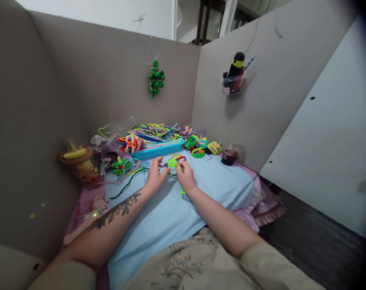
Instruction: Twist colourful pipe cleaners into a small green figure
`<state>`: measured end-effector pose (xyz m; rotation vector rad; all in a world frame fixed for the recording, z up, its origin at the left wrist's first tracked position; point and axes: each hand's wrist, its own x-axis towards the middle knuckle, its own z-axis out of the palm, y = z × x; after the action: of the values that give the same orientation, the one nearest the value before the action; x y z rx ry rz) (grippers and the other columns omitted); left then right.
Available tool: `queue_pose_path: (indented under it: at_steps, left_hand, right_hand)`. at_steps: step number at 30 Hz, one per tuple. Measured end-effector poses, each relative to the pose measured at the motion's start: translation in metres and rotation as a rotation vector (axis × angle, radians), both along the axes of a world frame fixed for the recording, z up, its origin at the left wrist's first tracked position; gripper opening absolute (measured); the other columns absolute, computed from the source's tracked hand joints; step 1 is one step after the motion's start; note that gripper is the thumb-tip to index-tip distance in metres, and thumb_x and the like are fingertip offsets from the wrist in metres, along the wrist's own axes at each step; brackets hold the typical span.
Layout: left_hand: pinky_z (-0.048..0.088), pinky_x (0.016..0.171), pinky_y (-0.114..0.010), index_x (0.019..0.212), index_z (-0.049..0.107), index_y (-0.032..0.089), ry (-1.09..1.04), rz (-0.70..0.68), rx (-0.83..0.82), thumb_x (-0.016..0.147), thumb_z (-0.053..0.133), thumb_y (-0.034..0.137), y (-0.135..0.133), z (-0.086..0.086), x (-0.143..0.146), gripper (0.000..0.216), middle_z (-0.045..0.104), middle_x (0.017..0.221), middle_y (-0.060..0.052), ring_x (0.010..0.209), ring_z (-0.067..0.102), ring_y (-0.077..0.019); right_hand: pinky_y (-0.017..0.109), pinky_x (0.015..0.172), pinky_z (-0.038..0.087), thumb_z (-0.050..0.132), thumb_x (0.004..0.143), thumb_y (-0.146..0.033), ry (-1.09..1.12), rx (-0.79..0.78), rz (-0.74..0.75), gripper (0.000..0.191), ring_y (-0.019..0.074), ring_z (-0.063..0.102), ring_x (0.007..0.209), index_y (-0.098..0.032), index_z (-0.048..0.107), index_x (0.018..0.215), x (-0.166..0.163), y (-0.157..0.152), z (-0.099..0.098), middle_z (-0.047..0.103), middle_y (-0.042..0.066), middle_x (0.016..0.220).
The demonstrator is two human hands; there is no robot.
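My left hand (155, 175) and my right hand (185, 176) meet over a light blue cloth (219, 183), both pinched on a small neon-green pipe-cleaner piece (172, 163). A green end of pipe cleaner (182, 191) sticks out below my right wrist. A red loop (180, 158) lies just beyond the fingers. My left forearm carries a tattoo.
A blue tray (158, 150) piled with pipe cleaners sits behind the hands, with finished colourful rings (197, 153) to its right and a dark cup (229, 157). A lidded jar (80, 163) stands at left. Grey partition walls enclose the spot; a green ornament (156, 78) hangs on the back wall.
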<state>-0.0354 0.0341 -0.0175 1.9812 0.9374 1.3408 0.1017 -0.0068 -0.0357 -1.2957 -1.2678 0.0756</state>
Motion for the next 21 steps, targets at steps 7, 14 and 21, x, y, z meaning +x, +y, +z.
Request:
queue_pose_path:
  at_steps: [7, 14, 21]
  left_hand:
    - [0.045, 0.072, -0.03, 0.124, 0.043, 0.019, -0.043, -0.112, -0.137, 0.073, 0.06, 0.027, -0.0072, 0.0023, 0.0033, 0.054, 0.063, 0.101, -0.008, 0.089, 0.059, -0.0187]
    - [0.043, 0.061, -0.024, 0.115, 0.05, 0.016, -0.221, -0.197, -0.225, 0.073, 0.061, 0.03, -0.0063, 0.0019, 0.0049, 0.046, 0.06, 0.068, 0.0, 0.066, 0.057, -0.0139]
    - [0.034, 0.051, -0.021, 0.108, 0.052, 0.016, -0.218, -0.145, -0.178, 0.075, 0.058, 0.029, -0.0015, 0.0022, 0.0018, 0.036, 0.049, 0.059, 0.004, 0.054, 0.046, -0.0096]
  right_hand:
    - [0.026, 0.071, 0.04, 0.042, 0.083, -0.025, 0.022, 0.006, 0.107, 0.016, 0.0158, 0.052, 0.077, -0.019, 0.054, 0.075, -0.0026, -0.0016, 0.0003, 0.054, 0.002, 0.078]
    - [0.026, 0.07, 0.041, 0.046, 0.081, -0.026, -0.029, -0.006, 0.182, 0.015, 0.0153, 0.052, 0.074, -0.019, 0.055, 0.072, -0.0077, -0.0055, 0.003, 0.055, 0.002, 0.074]
    - [0.027, 0.068, 0.041, 0.046, 0.078, -0.023, -0.03, -0.066, 0.15, 0.011, 0.0156, 0.052, 0.072, -0.019, 0.056, 0.077, -0.0057, 0.0002, -0.0042, 0.057, 0.001, 0.075]
